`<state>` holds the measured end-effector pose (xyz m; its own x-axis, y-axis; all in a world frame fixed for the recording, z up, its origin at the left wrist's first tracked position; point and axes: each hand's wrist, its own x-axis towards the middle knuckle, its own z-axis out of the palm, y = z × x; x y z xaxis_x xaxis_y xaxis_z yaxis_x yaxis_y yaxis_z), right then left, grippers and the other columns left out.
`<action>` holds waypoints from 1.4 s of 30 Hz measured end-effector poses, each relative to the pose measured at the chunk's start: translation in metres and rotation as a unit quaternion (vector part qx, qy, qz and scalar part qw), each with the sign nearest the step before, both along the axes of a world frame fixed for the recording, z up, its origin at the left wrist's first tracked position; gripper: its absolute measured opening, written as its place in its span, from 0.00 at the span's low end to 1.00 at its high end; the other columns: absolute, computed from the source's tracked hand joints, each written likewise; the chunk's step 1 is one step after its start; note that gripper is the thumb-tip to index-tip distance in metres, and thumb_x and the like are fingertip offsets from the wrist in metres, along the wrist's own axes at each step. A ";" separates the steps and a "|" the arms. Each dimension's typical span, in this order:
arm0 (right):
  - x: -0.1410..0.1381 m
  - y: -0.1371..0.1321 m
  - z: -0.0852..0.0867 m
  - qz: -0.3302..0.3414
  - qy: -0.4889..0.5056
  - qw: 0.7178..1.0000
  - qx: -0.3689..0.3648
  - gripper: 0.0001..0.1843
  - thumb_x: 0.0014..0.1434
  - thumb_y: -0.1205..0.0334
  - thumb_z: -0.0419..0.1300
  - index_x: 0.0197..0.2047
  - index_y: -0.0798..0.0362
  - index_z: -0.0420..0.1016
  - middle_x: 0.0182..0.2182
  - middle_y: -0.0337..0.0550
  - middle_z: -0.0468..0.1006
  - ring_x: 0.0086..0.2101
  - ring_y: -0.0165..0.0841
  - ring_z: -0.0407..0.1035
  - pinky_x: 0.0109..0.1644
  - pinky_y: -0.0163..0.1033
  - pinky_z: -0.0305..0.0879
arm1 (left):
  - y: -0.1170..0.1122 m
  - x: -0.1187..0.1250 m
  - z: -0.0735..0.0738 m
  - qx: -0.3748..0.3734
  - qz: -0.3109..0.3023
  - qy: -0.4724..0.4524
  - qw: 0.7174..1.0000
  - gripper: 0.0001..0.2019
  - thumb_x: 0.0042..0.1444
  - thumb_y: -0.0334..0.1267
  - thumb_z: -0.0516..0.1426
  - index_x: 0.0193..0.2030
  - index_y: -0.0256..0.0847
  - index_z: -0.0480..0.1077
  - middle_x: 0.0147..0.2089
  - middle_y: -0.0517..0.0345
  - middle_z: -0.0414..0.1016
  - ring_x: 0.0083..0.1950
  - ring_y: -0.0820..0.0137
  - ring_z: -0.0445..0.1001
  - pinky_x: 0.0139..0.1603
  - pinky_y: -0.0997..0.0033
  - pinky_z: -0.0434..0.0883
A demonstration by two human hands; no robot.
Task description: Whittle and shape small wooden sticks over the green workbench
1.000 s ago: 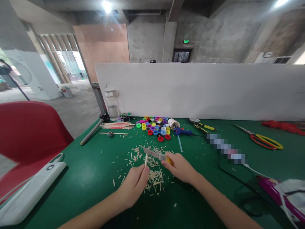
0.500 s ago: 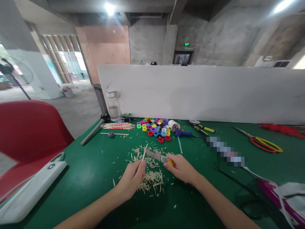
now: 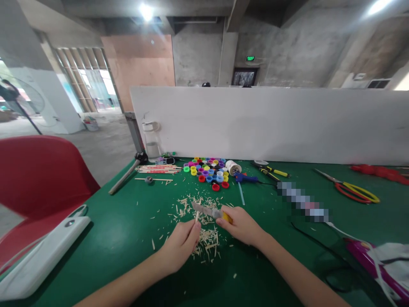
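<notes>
My left hand is closed around a thin wooden stick, whose upper end pokes out above the thumb. Gripped by its yellow handle in my right hand is a utility knife. Its blade points left and lies across the upper part of the stick; whether it is cutting in is too small to tell. Pale wood shavings are scattered on the green table around and beneath both hands.
Colourful bottle caps cluster at the back, beside a tipped white cup and a blue glue gun. Bundled sticks and a hammer lie back left. Scissors and a cable are on the right.
My left hand has shifted slightly right and down with the stick. The knife blade now crosses the stick, its tip farther left than before.
</notes>
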<state>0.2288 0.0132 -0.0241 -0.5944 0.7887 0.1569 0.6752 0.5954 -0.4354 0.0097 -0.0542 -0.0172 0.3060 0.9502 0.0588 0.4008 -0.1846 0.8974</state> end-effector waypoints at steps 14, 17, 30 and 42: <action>0.004 0.012 0.002 -0.084 0.108 0.988 -0.071 0.23 0.63 0.39 0.43 0.28 0.50 0.58 0.21 0.33 0.60 0.21 0.26 0.54 0.25 0.34 0.47 | -0.018 -0.001 0.021 0.140 -0.172 0.107 0.969 0.17 0.66 0.39 0.41 0.27 0.41 0.60 0.23 0.62 0.60 0.24 0.73 0.55 0.30 0.70 0.57; 0.003 0.007 0.004 -0.044 0.050 0.996 -0.051 0.23 0.62 0.40 0.46 0.27 0.51 0.57 0.21 0.33 0.61 0.22 0.27 0.55 0.26 0.35 0.46 | -0.011 -0.002 0.010 0.077 -0.086 0.034 0.993 0.19 0.67 0.43 0.41 0.26 0.41 0.59 0.21 0.64 0.58 0.22 0.75 0.55 0.25 0.73 0.56; 0.006 0.002 -0.004 0.008 0.054 0.998 -0.012 0.21 0.63 0.44 0.47 0.28 0.51 0.56 0.22 0.34 0.61 0.23 0.27 0.54 0.28 0.35 0.46 | 0.003 0.001 0.003 -0.097 -0.020 -0.114 0.989 0.24 0.64 0.52 0.41 0.23 0.40 0.58 0.17 0.68 0.55 0.17 0.77 0.53 0.21 0.76 0.57; 0.007 0.004 0.000 -0.015 0.089 0.995 -0.038 0.22 0.63 0.41 0.44 0.28 0.50 0.55 0.21 0.33 0.58 0.21 0.27 0.53 0.27 0.35 0.46 | -0.007 0.001 0.011 -0.036 -0.018 -0.103 0.994 0.24 0.65 0.51 0.41 0.21 0.41 0.58 0.19 0.65 0.56 0.21 0.75 0.56 0.26 0.74 0.59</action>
<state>0.2358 0.0177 -0.0240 -0.5386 0.8190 0.1979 0.5998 0.5377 -0.5925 0.0111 -0.0610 -0.0064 0.3293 0.9425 0.0567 0.2023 -0.1291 0.9708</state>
